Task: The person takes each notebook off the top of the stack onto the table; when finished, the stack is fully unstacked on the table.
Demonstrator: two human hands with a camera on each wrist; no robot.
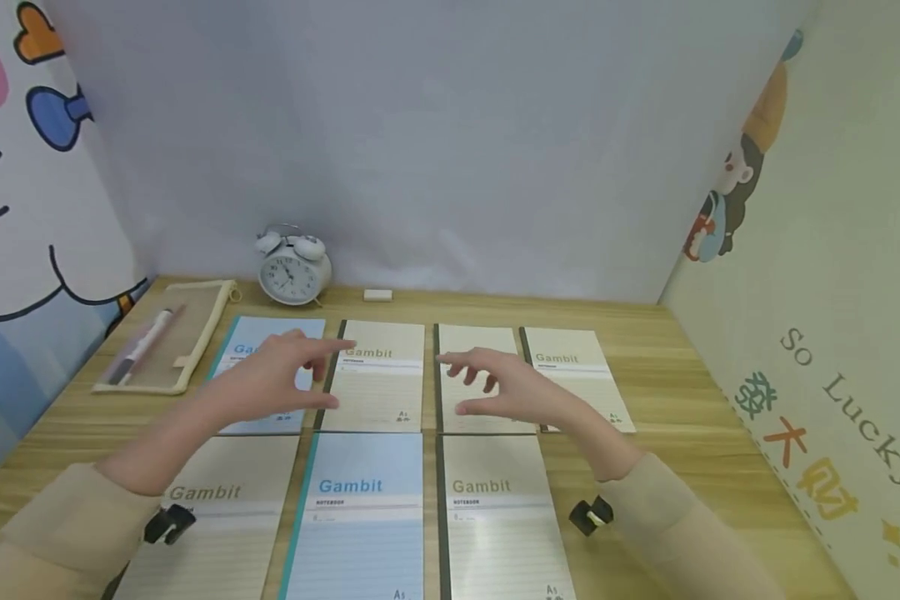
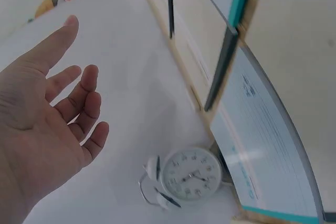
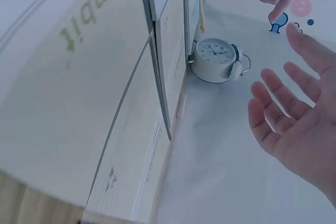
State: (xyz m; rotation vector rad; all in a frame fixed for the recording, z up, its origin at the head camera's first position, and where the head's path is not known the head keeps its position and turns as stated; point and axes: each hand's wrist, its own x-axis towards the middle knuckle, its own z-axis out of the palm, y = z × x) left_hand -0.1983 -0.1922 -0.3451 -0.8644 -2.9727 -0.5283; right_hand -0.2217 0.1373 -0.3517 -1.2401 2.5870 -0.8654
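**Both grips released above the back row of notebooks**

Neither grip holds anything. Left hand hovers with fingers loosely spread and the thumb out, over the seam between the blue Gambit notebook at the far left of the back row and the beige Gambit notebook next to it. Its forefinger points toward the beige cover's top left corner. Right hand is likewise released, fingers relaxed and slightly bent, hanging over the third back-row notebook, a beige one whose title it covers. The wrist views show both palms bare and facing each other.

The beige Gambit notebook lies between the two hands, just right of the left fingertips and just left of the right ones. Its long axis runs away from the person, spine on its left edge. The left hand looks a shade nearer to it, judging from the head view.

A fourth beige notebook ends the back row on the right. Three more lie in the front row: beige, blue and beige. At the back of the wooden surface stand a white twin-bell alarm clock, a small eraser and a mesh pencil pouch with pens inside.
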